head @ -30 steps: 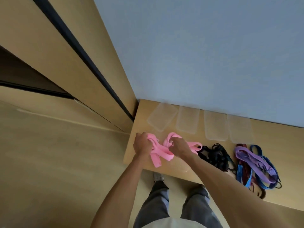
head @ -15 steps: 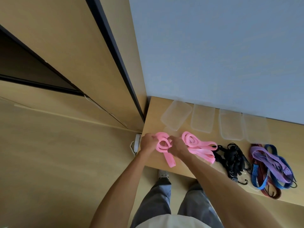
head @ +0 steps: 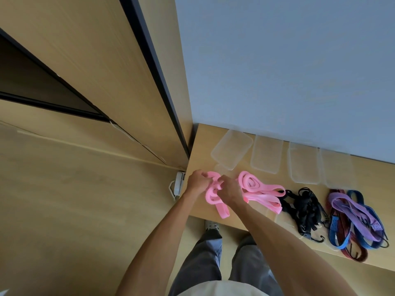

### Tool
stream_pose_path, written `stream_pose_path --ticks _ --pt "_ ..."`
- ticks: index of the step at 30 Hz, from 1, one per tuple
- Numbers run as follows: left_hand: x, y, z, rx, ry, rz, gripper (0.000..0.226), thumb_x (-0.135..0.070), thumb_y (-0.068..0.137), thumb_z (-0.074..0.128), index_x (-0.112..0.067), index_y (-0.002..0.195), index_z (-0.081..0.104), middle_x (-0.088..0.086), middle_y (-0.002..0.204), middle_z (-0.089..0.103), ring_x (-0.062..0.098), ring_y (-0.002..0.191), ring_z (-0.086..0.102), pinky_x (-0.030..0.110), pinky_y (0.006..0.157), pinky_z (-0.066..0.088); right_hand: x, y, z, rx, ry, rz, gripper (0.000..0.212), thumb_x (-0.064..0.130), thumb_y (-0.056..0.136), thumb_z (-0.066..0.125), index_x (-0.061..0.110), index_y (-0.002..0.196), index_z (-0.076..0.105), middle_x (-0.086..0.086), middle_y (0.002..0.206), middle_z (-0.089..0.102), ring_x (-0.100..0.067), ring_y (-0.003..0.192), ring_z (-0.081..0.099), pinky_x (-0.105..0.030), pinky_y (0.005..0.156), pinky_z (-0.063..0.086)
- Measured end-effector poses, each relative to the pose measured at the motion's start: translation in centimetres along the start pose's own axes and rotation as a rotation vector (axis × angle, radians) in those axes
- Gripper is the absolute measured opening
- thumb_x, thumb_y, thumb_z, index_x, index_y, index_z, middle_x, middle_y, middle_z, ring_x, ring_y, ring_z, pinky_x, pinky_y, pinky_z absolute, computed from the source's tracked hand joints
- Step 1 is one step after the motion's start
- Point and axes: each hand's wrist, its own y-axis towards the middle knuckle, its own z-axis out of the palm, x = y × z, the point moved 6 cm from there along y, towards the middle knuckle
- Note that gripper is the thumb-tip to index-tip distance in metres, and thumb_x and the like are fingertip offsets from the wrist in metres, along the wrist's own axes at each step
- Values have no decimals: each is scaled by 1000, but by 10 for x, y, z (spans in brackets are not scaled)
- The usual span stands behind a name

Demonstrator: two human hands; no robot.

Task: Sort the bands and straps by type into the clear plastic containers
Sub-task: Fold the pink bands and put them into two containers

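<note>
Both hands close together, left hand (head: 197,180) and right hand (head: 228,190) fingers apparently pinching pink band (head: 213,194).

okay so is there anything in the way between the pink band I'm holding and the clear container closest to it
Nothing visible blocks it. Both the left hand and right hand grip the pink band, and the nearest clear container sits just beyond on the table, open and empty, with bare wood between.
</note>
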Motion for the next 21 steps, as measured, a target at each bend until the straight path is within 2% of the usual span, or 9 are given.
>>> stream_pose_path --ticks 1,3,5,7,9,12,14,17,21 --pt "0 -1 4 35 -23 -7 23 -7 85 64 -7 108 68 12 109 70 29 98 68 40 88 57 -1 1 1 0 6 23 28 8 89 62 12 117 63 -10 100 72 -21 76 61 -27 59 46" --pt "-1 -3 8 62 -44 -27 25 -7 81 62 -6 105 72 13 103 72 30 94 69 40 87 57 -2 2 4 29 0 37 20 9 89 62 14 108 68 -10 99 72 -24 79 64 -33 68 54" --pt "-3 -4 6 34 -61 -47 23 -5 77 57 -1 95 71 16 93 71 31 84 67 37 76 52 -1 1 6 52 3 17 17 12 89 62 13 104 70 -10 101 72 -27 86 67 -36 77 56" --pt "-9 -3 3 15 -69 -15 19 -5 83 54 -2 92 71 13 88 66 27 80 60 35 72 47 1 0 2 41 85 0 17 16 91 62 10 105 68 -8 102 70 -25 88 65 -33 75 53" --pt "-15 -4 2 7 2 36 25 -8 90 51 -7 101 73 10 97 68 27 89 62 34 78 50 1 -2 -5 60 179 -4 17 18 89 65 8 102 65 -7 101 68 -23 87 63 -28 69 48" --pt "-21 -8 2 -48 130 91 34 -5 93 45 -9 111 74 8 116 70 31 106 64 36 88 53 -2 -6 -16 99 300 30 16 11 81 67 2 92 61 -11 89 67 -26 77 64 -31 66 46" --pt "-21 -9 3 -93 166 131 33 -4 94 44 -7 108 74 11 115 71 32 104 64 37 86 54 -7 -8 -29 14 314 34 15 8 77 63 -2 87 61 -9 79 63 -22 70 56 -30 65 43" --pt "-23 -16 -2 -230 279 218 28 -1 94 44 -1 95 72 17 109 68 31 96 62 35 73 46 -15 -11 -46 -86 326 31 11 9 80 61 0 84 63 -9 75 63 -19 69 54 -29 64 43" --pt "-26 -31 -3 -345 372 416 22 -5 98 46 -1 100 68 10 116 58 25 104 56 34 84 48 -26 -16 -58 -121 326 24 10 14 84 66 8 78 61 -5 73 61 -16 65 53 -30 64 47"
